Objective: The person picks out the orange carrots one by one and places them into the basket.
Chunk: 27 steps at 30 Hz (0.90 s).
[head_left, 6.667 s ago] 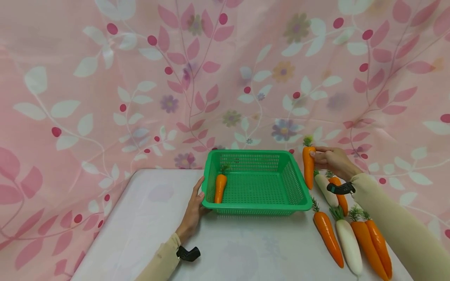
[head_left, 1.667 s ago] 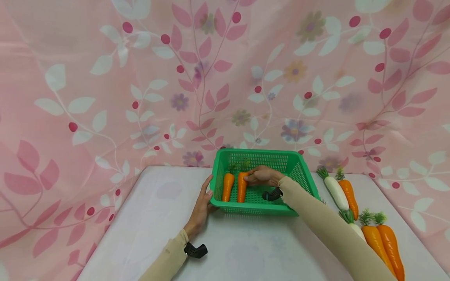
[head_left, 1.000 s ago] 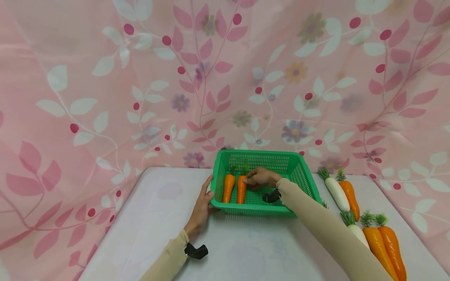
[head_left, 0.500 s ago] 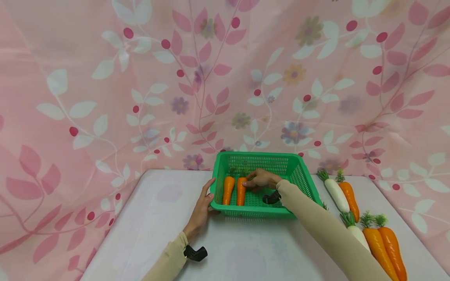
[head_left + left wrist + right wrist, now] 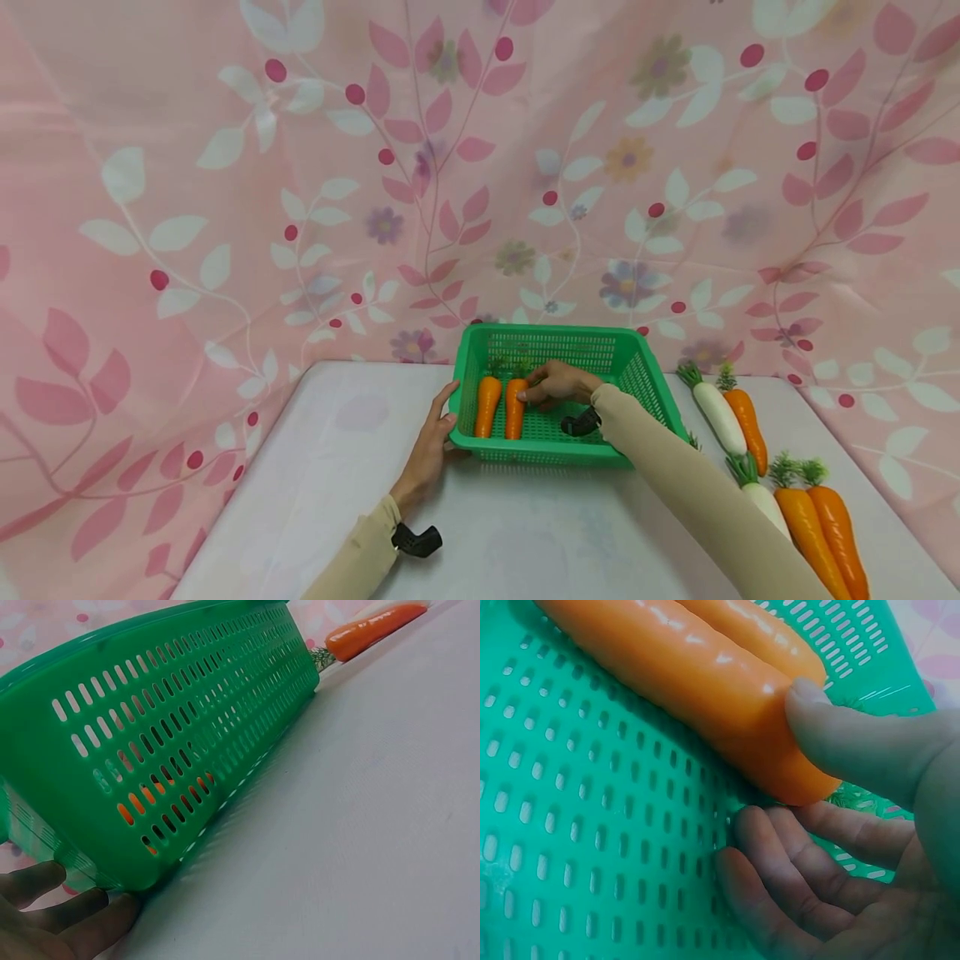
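Note:
A green plastic basket (image 5: 547,448) with slotted walls stands on the table. Inside it two orange carrots lie side by side: a left carrot (image 5: 487,407) and a right carrot (image 5: 514,410), leafy tops toward the back wall. My right hand (image 5: 558,382) reaches in and holds the right carrot near its leafy end. In the right wrist view its thumb (image 5: 810,712) lies on the carrot's top and the index finger is at its end, the other fingers loosely bent beside it. My left hand (image 5: 423,458) rests against the basket's left side, fingers (image 5: 82,911) fairly straight at the lower corner.
Right of the basket lie a white radish (image 5: 718,417) and a carrot (image 5: 747,427). Nearer are another radish (image 5: 767,507), partly behind my right sleeve (image 5: 690,492), and two carrots, one in front (image 5: 812,533). A pink floral curtain (image 5: 480,167) hangs behind the table (image 5: 337,433).
Earlier my right hand held a carrot upright in the air right of the basket; now that carrot lies inside, beside the first. Over the last second both hands stay almost still.

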Each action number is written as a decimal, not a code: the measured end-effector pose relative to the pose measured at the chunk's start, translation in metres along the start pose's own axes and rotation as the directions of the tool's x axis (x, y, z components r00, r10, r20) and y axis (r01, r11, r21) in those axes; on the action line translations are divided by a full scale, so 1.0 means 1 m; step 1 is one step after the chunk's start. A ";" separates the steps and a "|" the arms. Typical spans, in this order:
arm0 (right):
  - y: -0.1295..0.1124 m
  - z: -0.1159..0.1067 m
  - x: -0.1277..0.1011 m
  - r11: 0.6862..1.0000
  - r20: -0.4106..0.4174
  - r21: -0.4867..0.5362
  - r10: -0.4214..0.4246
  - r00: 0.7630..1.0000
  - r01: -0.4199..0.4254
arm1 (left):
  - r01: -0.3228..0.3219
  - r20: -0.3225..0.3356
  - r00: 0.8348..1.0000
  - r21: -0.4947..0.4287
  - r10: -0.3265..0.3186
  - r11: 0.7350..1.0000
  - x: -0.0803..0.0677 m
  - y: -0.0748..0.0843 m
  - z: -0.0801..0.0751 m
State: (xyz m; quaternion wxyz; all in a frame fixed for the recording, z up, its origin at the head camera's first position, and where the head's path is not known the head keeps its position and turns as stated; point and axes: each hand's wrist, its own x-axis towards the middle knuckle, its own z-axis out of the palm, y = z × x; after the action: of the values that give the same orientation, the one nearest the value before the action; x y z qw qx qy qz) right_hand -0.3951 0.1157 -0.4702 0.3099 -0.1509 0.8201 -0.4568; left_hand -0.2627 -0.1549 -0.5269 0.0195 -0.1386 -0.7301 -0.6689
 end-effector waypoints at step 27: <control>-0.011 -0.027 -0.041 1.000 -0.067 -0.009 -0.027 0.997 0.026 | 0.026 0.052 0.998 -0.064 -0.022 0.998 0.000 -0.001 -0.002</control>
State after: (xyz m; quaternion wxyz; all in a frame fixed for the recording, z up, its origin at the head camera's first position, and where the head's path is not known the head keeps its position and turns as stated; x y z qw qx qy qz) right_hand -0.3816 0.1489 -0.4352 0.2756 -0.1478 0.8298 -0.4622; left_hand -0.2635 -0.1564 -0.5277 -0.0118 -0.1475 -0.7098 -0.6887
